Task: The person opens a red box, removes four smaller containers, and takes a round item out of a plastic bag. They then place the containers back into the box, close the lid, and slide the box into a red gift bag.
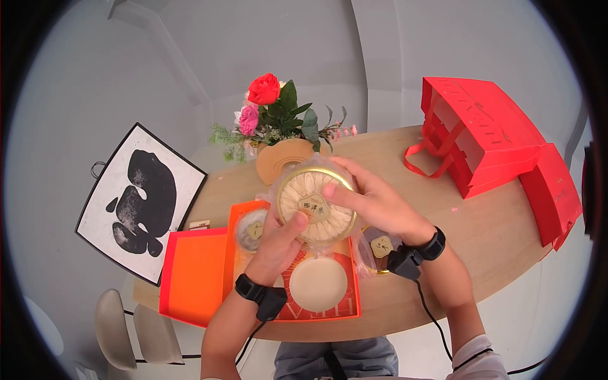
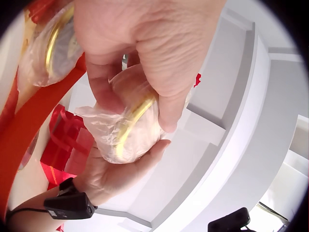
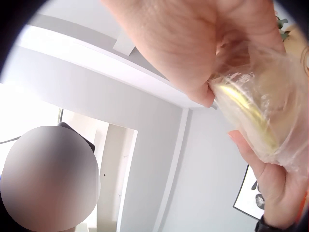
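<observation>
Both hands hold a round, gold-rimmed container (image 1: 330, 226) in clear plastic wrap, raised above an orange box (image 1: 297, 315). The left hand (image 1: 277, 248) grips its lower left side, thumb on the top. At the upper right the right hand (image 1: 380, 206) grips it, thumb over the top near the pale label. In the left wrist view the wrapped container (image 2: 137, 130) sits between the left hand (image 2: 145, 43) and the right hand (image 2: 116, 176). The right wrist view shows the wrap (image 3: 270, 111) bunched under the right hand (image 3: 193, 43).
A wrapped container (image 1: 248, 229) and a round cream recess (image 1: 318, 284) are in the box. Another container (image 1: 381, 247) lies right of it. An orange lid (image 1: 193, 272), a framed picture (image 1: 142, 202), a flower arrangement (image 1: 282, 120) and a red bag (image 1: 481, 126) stand around.
</observation>
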`<move>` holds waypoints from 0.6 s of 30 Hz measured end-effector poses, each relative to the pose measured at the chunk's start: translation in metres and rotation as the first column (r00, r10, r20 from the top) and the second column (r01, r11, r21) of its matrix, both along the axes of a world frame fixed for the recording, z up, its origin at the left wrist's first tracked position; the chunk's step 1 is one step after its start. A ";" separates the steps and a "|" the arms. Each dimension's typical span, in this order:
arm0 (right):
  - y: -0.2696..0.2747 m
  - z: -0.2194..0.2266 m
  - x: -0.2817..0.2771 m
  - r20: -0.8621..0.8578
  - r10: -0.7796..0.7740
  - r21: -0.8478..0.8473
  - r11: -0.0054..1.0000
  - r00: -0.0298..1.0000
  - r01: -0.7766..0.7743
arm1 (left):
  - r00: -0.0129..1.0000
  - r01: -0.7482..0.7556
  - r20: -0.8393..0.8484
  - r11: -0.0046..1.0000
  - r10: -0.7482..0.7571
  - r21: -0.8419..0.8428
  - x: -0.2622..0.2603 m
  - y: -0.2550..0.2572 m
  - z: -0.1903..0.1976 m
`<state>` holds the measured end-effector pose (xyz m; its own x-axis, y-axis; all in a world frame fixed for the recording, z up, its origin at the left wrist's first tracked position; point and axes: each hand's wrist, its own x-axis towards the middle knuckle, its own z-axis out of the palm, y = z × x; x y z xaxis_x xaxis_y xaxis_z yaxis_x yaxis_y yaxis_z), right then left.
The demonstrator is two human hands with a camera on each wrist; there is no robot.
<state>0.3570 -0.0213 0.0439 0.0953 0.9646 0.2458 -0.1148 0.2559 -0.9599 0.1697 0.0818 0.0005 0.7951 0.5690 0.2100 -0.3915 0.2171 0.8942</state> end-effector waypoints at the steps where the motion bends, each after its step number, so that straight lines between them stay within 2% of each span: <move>1: 0.000 0.001 0.000 0.000 0.000 0.000 1.000 1.000 0.000 | 1.000 0.000 0.000 1.000 0.000 0.000 0.001 -0.001 0.000; 7: -0.001 0.002 0.001 -0.050 0.067 -0.026 0.997 0.996 -0.068 | 1.000 -0.021 -0.004 1.000 0.021 0.017 -0.001 -0.001 -0.001; 15: 0.000 0.004 0.002 -0.084 0.105 -0.087 0.990 0.991 -0.113 | 0.996 0.075 0.044 0.995 -0.073 -0.059 -0.003 0.007 -0.009; 18: 0.001 0.002 0.003 -0.102 0.127 -0.077 0.988 0.987 -0.135 | 0.998 0.062 0.029 0.997 -0.061 -0.038 -0.004 0.006 -0.010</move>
